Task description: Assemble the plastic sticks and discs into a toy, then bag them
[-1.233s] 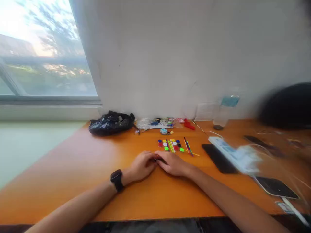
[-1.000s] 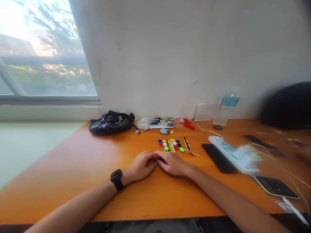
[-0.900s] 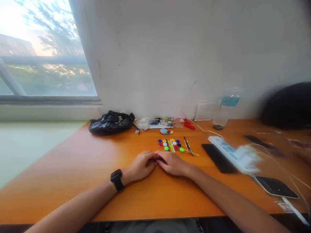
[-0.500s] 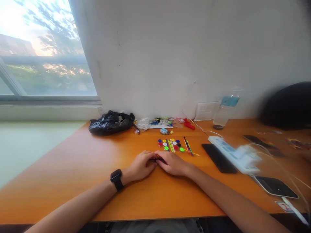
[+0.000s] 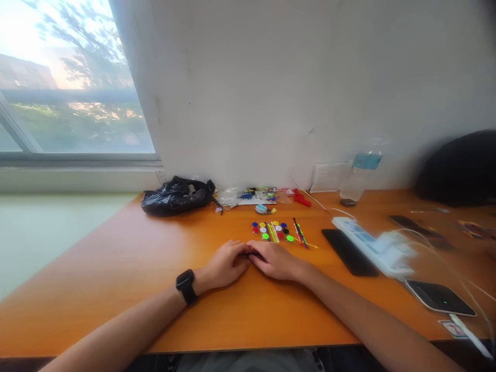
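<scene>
My left hand (image 5: pixel 225 264), with a black watch (image 5: pixel 186 287) on the wrist, and my right hand (image 5: pixel 276 260) rest on the orange table (image 5: pixel 127 263), fingertips meeting. Both are curled around a small dark piece (image 5: pixel 251 253) with a bit of red; I cannot make out what it is. Just beyond the hands lie several small coloured discs (image 5: pixel 271 231) and thin coloured sticks (image 5: pixel 300 234).
A black plastic bag (image 5: pixel 176 196) and small packets (image 5: pixel 258 197) lie by the wall. To the right are a black phone (image 5: pixel 349 251), a white power strip (image 5: pixel 374 247) with cables, a water bottle (image 5: pixel 358 178), another phone (image 5: pixel 439 298) and a large dark object (image 5: pixel 459 168).
Both hands have stayed in place, fingertips together on the small piece. The right side of the picture has grown less blurred.
</scene>
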A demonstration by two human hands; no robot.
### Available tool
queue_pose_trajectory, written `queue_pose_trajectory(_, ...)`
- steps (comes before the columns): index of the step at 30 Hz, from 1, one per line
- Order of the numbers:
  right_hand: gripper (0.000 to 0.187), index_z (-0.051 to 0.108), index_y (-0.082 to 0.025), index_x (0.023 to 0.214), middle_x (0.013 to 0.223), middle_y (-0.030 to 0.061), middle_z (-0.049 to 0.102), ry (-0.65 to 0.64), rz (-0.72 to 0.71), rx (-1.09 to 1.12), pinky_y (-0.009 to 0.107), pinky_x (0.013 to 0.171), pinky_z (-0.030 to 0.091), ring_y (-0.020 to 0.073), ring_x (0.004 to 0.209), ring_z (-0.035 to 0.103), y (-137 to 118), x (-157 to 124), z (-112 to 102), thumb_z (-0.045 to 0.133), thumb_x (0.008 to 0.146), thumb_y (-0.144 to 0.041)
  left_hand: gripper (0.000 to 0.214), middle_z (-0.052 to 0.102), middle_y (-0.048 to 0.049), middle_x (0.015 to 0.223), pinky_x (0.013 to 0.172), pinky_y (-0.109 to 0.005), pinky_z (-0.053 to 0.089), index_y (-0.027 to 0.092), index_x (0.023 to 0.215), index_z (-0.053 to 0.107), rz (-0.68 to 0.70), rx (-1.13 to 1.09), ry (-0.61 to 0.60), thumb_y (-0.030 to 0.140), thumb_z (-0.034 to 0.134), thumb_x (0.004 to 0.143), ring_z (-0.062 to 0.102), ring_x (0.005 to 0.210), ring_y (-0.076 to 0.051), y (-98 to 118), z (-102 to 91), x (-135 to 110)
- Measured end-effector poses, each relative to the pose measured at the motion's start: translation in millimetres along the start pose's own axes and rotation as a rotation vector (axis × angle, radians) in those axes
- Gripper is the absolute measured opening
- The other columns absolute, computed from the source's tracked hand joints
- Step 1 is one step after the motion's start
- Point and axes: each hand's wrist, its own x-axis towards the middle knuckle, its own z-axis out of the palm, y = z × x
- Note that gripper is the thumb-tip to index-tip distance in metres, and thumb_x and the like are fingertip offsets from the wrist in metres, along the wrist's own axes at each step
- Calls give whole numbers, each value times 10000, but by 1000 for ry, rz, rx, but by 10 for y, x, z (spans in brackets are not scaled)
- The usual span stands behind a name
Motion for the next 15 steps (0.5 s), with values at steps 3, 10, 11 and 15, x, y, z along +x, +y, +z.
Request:
queue_pose_trajectory(3,158,644,-202,1117,1108,91,747,0,-6,-1,326,850,509,237,972,694,10,3,8,554,986,-206,293,743,-71,1036,875,-354,529,225,1097,714,3,11,-5,101,589,864,678,949,-241,-2,-5,1)
queue_pose_trajectory(10,144,639,-198,1103,1104,93,746,-6,0,-4,322,828,502,234,951,690,-11,3,-11,550,990,-211,291,743,-77,1054,888,-361,526,224,1104,711,15,-2,-6,111,585,868,677,963,-245,42,-32,3)
queue_pose_trajectory(11,144,639,-199,1103,1103,93,746,-6,0,-2,321,825,502,234,950,690,-16,3,-15,549,991,-211,290,742,-76,1050,885,-362,526,224,1104,710,16,-3,-8,112,586,867,676,958,-245,43,-32,2)
queue_pose_trajectory(15,137,641,-205,1095,1089,88,745,0,-1,4,321,823,501,232,940,686,-27,1,-22,552,991,-211,292,739,-73,1057,897,-369,524,228,1099,707,29,-7,-6,106,586,862,673,967,-246,41,-32,4)
